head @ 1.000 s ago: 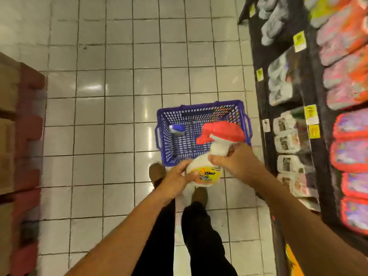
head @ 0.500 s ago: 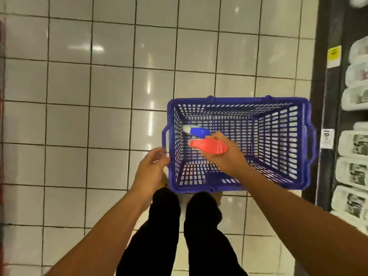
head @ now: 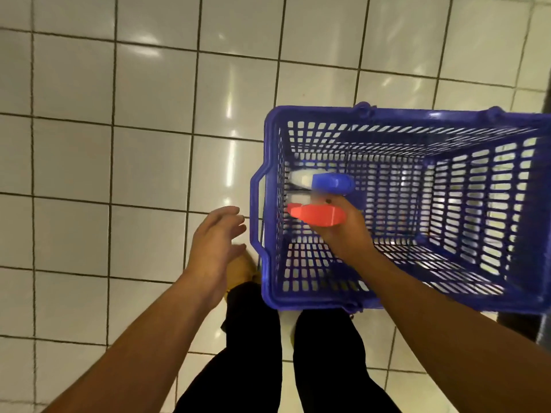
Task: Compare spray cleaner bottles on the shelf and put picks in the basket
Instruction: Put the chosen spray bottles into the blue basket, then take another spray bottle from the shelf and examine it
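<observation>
A blue plastic basket (head: 269,293) stands on the tiled floor in front of my feet. Inside it, against the left wall, lies a spray bottle with a blue trigger head (head: 332,183). Just below that one, my right hand (head: 346,234) reaches into the basket and grips a spray bottle with a red trigger head (head: 316,215) by its neck; the bottle's body is hidden under the head and my hand. My left hand (head: 216,242) hovers outside the basket near its left handle, fingers relaxed and holding nothing.
White glossy floor tiles (head: 119,159) spread to the left and beyond the basket. My legs in black trousers (head: 253,368) stand right behind the basket. A dark shelf base (head: 544,329) shows at the right edge.
The red-headed bottle went from in front of my chest down into the basket beside the blue-headed one. My left hand let go of it and now hovers by the basket's handle.
</observation>
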A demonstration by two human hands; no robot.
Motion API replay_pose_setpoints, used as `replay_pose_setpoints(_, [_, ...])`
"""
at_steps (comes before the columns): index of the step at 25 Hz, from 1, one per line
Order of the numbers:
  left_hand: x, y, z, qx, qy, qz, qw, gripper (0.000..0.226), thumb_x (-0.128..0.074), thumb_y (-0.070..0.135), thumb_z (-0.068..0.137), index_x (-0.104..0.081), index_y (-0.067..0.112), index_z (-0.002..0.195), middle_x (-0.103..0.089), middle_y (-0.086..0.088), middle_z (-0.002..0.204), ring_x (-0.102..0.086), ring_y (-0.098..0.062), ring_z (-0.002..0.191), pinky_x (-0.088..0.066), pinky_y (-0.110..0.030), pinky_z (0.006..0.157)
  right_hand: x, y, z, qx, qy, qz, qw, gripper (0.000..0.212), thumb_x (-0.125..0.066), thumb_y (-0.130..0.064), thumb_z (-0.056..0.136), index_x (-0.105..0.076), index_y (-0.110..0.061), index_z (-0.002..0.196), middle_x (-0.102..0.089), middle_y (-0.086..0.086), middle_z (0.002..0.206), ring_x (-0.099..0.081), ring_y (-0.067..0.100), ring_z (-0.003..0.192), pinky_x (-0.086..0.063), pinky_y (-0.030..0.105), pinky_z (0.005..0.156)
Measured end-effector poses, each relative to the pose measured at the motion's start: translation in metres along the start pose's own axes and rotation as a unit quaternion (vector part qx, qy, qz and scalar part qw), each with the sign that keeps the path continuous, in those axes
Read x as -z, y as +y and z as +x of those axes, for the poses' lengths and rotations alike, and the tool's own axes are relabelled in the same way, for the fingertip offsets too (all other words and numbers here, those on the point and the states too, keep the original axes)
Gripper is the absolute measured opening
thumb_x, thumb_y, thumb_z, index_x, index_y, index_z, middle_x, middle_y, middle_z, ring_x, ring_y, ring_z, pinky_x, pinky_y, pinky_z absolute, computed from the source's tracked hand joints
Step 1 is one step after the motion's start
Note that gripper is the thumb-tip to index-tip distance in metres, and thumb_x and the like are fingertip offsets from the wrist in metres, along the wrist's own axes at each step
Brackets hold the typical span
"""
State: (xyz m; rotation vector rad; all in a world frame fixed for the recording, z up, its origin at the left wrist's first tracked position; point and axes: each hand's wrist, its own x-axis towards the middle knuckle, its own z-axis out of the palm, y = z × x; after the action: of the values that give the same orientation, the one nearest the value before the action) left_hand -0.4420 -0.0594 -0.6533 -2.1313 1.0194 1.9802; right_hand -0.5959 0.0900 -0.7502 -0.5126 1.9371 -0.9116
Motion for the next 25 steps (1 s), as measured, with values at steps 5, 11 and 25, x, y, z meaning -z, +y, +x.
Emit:
replay_pose_setpoints(5, [0.003,0.005,-0.003,-0.001,-0.043,0.014,0.999,0.018,-0.052,0.023,0.099,-0.061,0.02,0.114,-0.068,-0.001,0.113,-0.065,-0.018,0.106,-0.053,-0.041,0.093,0.008,0.0,0.011,-0.022,-0.016,-0.011,1.0,0.035,-0.077,-0.05,0.075,-0.056,-0.054,0.103,-0.07,-0.014,0.107,-0.068,0.004,0.094,-0.058,0.03,0.083])
replay_pose_setpoints(11, [0.006,0.014,-0.031,0.013,-0.095,0.024,0.995,0.015,-0.052,0.024,0.098,-0.066,0.024,0.099,-0.069,0.001,0.111,-0.062,-0.015,0.109,-0.049,-0.04,0.094,0.02,0.002,-0.011,-0.042,-0.04,-0.037,0.998,0.049,-0.075,-0.026,0.086,-0.052,-0.036,0.127,-0.066,-0.011,0.114,-0.063,0.01,0.103,-0.052,0.034,0.093])
replay_pose_setpoints(25, [0.015,0.08,-0.315,-0.015,-0.197,0.235,0.952,0.014,-0.061,0.01,0.089,-0.064,0.014,0.102,-0.072,-0.008,0.092,-0.068,-0.02,0.08,-0.052,-0.032,0.072,0.137,-0.2,-0.302,-0.176,0.097,0.024,0.979,0.035,-0.053,-0.029,0.101,-0.06,-0.01,0.13,-0.063,0.003,0.128,-0.057,0.018,0.118,-0.035,0.02,0.094])
